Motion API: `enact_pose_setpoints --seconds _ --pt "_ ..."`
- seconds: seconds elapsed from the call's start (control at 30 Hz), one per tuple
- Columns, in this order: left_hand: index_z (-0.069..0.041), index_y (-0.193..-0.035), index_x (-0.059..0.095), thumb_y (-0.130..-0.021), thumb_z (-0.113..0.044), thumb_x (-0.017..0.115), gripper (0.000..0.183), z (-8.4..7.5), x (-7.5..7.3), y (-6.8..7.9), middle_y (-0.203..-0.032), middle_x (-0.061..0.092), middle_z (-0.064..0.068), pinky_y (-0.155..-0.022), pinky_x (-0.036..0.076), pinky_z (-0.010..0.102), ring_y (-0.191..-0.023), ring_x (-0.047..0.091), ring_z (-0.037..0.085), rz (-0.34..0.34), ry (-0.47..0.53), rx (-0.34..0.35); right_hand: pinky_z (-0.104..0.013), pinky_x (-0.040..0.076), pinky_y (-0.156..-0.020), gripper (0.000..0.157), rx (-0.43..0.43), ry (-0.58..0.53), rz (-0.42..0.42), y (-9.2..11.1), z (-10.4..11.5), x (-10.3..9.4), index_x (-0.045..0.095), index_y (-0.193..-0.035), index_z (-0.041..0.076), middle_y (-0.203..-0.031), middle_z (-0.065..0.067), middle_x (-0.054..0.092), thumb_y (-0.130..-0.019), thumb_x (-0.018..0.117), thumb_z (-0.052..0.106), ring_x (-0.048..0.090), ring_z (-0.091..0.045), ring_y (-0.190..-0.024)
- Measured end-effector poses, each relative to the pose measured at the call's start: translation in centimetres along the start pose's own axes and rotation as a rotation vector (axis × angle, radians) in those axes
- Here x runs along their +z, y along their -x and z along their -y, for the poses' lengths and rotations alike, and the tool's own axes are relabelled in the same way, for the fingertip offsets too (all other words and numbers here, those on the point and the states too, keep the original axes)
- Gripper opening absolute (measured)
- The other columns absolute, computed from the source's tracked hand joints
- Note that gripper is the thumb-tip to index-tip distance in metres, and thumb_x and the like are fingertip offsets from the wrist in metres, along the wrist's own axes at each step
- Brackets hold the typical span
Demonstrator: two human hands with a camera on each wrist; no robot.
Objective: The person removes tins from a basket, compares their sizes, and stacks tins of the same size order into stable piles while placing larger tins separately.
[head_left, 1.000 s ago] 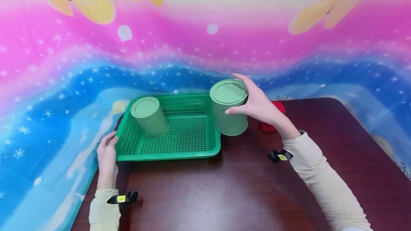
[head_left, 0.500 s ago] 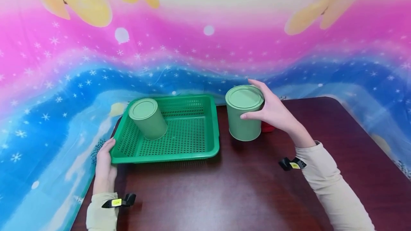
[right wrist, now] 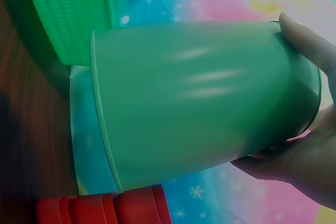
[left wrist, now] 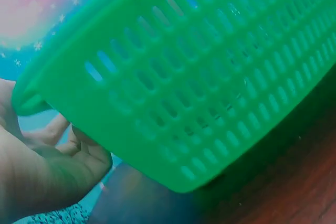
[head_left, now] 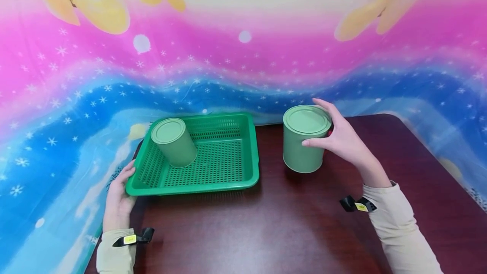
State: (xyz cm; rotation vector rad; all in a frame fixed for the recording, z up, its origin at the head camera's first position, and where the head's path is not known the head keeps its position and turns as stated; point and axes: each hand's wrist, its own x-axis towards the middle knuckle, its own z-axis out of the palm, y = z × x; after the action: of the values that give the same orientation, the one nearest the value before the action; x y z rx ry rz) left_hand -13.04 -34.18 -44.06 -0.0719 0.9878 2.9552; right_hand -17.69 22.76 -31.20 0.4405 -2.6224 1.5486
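Upright in the air to the right of the basket, a green lidded can [head_left: 302, 149] is gripped by my right hand [head_left: 344, 138], thumb across the near side and fingers behind. In the right wrist view the can's [right wrist: 199, 103] plain side fills the middle. My left hand [head_left: 121, 191] holds the green plastic basket [head_left: 213, 188] at its left end. Seen from the left wrist, curled fingers [left wrist: 92, 156] reach under the basket's rim at its corner. A second green can [head_left: 176, 147] stands inside the basket, toward its left side.
A red object with ridged sides [right wrist: 100, 208] lies on the table behind the held can, mostly hidden in the head view. The dark wooden table [head_left: 213, 231] ends against a colourful snowflake-patterned cloth [head_left: 213, 67] at the back and left.
My right hand has carried the can rightward, away from the basket's right edge and slightly nearer me. The left hand stays at the basket; the second can stays inside it.
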Motion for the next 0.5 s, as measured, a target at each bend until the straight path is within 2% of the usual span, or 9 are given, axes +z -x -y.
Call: enact_pose_setpoints --seconds 0.27,0.4,0.5 --pt "-0.008 -0.147 0.057 -0.111 0.0 0.034 0.043 1.5 -1.0 -0.8 -0.13 0.064 0.013 -0.085 0.058 0.032 -0.098 0.072 0.024 0.12 0.062 0.125 -0.062 0.029 -0.112 0.108 0.029 -0.005 -0.047 1.2 -1.0 -0.7 0.029 -0.164 0.025 -0.159 -0.004 0.04 -0.078 0.093 0.016 0.038 -0.026 -0.142" --pt "-0.006 -0.151 0.053 -0.112 0.0 0.032 0.045 1.9 -1.3 -1.1 -0.131 0.065 0.014 -0.083 0.058 0.032 -0.091 0.073 0.024 0.138 0.027 0.187 -0.063 0.028 -0.112 0.108 0.046 -0.018 -0.067 1.6 -1.3 -1.1 0.029 -0.164 0.025 -0.159 -0.003 0.04 -0.078 0.093 0.014 0.036 -0.026 -0.144" --pt "-0.002 -0.154 0.049 -0.112 0.0 0.029 0.046 2.2 -1.4 -1.2 -0.14 0.063 0.013 -0.086 0.058 0.032 -0.093 0.074 0.025 0.154 0.038 0.226 -0.062 0.028 -0.112 0.108 0.057 -0.024 -0.085 1.9 -1.5 -1.5 0.029 -0.164 0.027 -0.159 -0.003 0.04 -0.079 0.093 0.014 0.037 -0.025 -0.143"
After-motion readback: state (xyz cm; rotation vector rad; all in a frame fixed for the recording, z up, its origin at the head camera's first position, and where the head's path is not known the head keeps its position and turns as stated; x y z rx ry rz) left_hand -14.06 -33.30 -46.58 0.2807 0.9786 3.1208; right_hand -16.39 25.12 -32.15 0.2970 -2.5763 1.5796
